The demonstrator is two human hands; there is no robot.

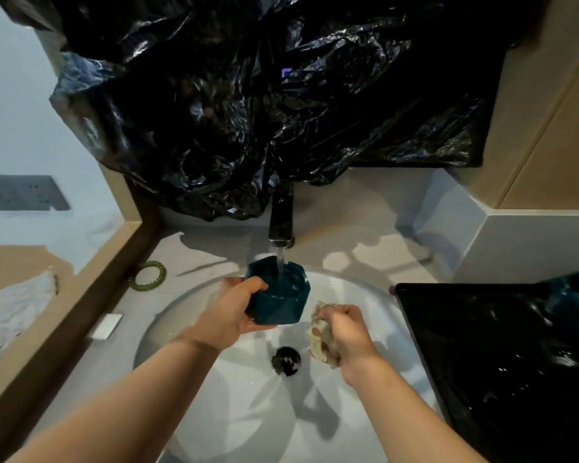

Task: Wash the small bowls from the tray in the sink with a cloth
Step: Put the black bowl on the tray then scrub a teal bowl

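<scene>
Now I have the bowl (278, 297) filling under the tap (281, 218) above the sink (241, 412), left hand (229, 314) curled round its side, right hand (346, 332) squeezing the cloth (319, 337) beside it; a second bowl (574, 295) on the tray (482, 362) looks unwashed.

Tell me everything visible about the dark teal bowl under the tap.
The teal bowl is small, faceted and glossy, perhaps glazed ceramic. It is held upright above the white sink. Water from the black tap runs into it. The left hand grips its side; the cloth in the right hand is beside it.
</scene>
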